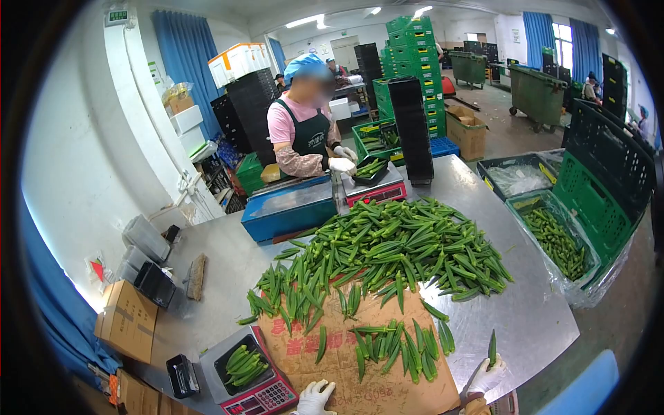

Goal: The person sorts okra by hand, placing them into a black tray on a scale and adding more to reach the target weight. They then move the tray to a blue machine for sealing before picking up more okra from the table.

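Observation:
My right hand (487,377), in a white glove, pinches a single okra pod (492,348) that points upward, over the metal table's near right edge. My left hand (315,399), also gloved, rests at the near edge of a flattened cardboard sheet (304,351), fingers spread with nothing in them. Just left of it stands a red digital scale (266,399) bearing a black tray (220,361) of okra (245,365). Loose okra pods (401,344) lie on the cardboard between my hands, and a large okra heap (408,242) spreads beyond them.
Across the metal table (532,304), a co-worker (304,128) handles an okra tray (372,171) on another scale (377,194). A black tray stack (411,131) and blue box (289,211) stand nearby. On the right is an okra-filled crate (595,266); a brush (196,277) lies left.

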{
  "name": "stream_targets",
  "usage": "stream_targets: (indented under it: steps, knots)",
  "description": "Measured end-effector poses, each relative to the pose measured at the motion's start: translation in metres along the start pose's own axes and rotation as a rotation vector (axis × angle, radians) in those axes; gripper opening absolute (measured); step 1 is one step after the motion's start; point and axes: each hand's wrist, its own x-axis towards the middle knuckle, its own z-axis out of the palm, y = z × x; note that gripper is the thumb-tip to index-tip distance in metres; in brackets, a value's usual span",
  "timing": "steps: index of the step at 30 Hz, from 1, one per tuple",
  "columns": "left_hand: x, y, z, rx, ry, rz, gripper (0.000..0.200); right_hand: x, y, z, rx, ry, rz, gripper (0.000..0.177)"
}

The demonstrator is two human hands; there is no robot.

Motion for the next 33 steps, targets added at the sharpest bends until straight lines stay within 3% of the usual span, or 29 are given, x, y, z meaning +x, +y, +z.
stream_targets:
  steps: [33]
  knots:
    - [0.002, -0.008, 0.010, 0.017, 0.037, 0.034, 0.116, 0.002, 0.006, 0.004, 0.024, -0.042, 0.060, 0.033]
